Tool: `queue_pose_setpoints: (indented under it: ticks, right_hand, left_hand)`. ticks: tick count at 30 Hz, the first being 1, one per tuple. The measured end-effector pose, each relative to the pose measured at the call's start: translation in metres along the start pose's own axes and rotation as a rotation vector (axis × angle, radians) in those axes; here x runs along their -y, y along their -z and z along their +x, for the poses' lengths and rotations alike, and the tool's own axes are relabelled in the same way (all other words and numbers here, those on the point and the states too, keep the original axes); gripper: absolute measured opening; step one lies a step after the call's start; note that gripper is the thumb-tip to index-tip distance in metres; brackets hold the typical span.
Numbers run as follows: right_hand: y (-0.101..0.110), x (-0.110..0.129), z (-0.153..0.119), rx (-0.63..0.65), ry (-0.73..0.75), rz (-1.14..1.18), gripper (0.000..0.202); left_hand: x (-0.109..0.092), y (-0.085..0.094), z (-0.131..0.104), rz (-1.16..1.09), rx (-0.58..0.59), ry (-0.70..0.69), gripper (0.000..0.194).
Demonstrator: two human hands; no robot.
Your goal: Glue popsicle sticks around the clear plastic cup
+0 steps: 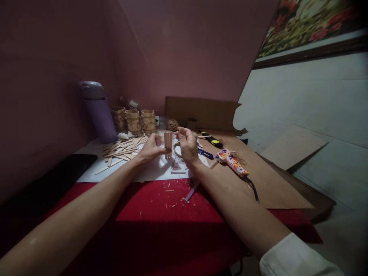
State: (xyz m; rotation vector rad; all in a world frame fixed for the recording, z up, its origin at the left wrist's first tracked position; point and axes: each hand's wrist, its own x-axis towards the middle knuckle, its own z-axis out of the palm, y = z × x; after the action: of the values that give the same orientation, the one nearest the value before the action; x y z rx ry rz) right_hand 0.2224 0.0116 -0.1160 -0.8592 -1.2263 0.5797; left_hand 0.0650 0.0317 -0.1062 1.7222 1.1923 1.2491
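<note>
Pink walls [184,50] stand behind the worktop [123,205], which is draped in a red cloth [161,209], with a white sheet [89,172] spread on its left part and a brown board [276,189] on its right. Above the board, a framed picture [316,27] hangs on the pale wall [287,92].

Near the middle, above the white sheet, a short row of wooden sticks [168,140] is held upright, the sticks side by side. The left hand [150,148] pinches this row near its lower end, thumb in front. The right hand [188,147] is raised just beside it, fingers bent toward its upper end; whether they touch it or press together, I cannot tell.

Loose sticks [126,147] lie heaped beyond the left forearm, near a purple bottle [99,115] and three stick-covered cups [148,122]. A ball of twine [172,124] sits farther back. Right of the right hand lie a black-and-yellow cutter [211,138], a blue-handled tool [205,153] and a flower-patterned glue gun [232,163] with a black cord. Small wood scraps [170,190] dot the red cloth.
</note>
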Motion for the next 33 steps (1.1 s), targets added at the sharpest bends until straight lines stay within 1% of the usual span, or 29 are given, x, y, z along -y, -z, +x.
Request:
queue_pose_setpoints:
  ticks: [2, 4, 6, 9, 13, 16, 18, 22, 25, 28, 31, 32, 33]
  right_hand:
    - [0.000, 0.001, 0.000, -0.006, -0.013, -0.003, 0.060]
    - [0.000, 0.003, 0.000, -0.019, -0.038, -0.014, 0.062]
    - [0.000, 0.005, -0.001, -0.038, -0.057, -0.029, 0.064]
    - [0.000, 0.007, -0.001, -0.055, -0.067, -0.031, 0.066]
    - [-0.001, 0.008, -0.002, -0.081, -0.073, -0.038, 0.069]
    - [0.000, 0.006, -0.002, -0.117, -0.076, -0.051, 0.071]
    - [0.001, 0.005, -0.001, -0.137, -0.096, -0.052, 0.073]
    - [0.002, 0.002, 0.000, -0.167, -0.135, -0.049, 0.074]
    - [0.002, 0.003, -0.001, -0.182, -0.163, -0.050, 0.076]
    - [0.003, 0.004, -0.001, -0.194, -0.193, -0.042, 0.076]
    - [0.004, 0.006, -0.001, -0.199, -0.225, -0.020, 0.076]
    - [0.004, 0.006, -0.002, -0.198, -0.235, -0.013, 0.076]
    - [0.004, 0.006, -0.002, -0.196, -0.244, -0.008, 0.076]
  left_hand:
    - [0.002, 0.000, 0.001, -0.021, 0.027, 0.012, 0.074]
    - [0.003, 0.002, 0.002, -0.068, 0.044, 0.033, 0.086]
    - [0.003, 0.004, 0.002, -0.093, 0.031, 0.042, 0.095]
    - [0.002, 0.006, 0.001, -0.102, 0.002, 0.044, 0.101]
    - [0.004, 0.003, 0.000, -0.121, 0.024, 0.045, 0.117]
    - [0.007, -0.001, 0.000, -0.155, 0.011, 0.024, 0.132]
    - [0.009, -0.004, -0.001, -0.171, 0.072, -0.005, 0.132]
    - [0.010, -0.009, -0.003, -0.098, 0.023, -0.040, 0.128]
    - [0.010, -0.009, -0.003, -0.088, 0.015, -0.021, 0.117]
    - [0.008, -0.002, -0.003, -0.142, 0.061, 0.050, 0.110]
    - [0.000, 0.009, -0.006, -0.281, 0.159, 0.151, 0.116]
    - [-0.003, 0.012, -0.007, -0.329, 0.160, 0.164, 0.118]
    - [-0.007, 0.015, -0.009, -0.374, 0.131, 0.143, 0.116]
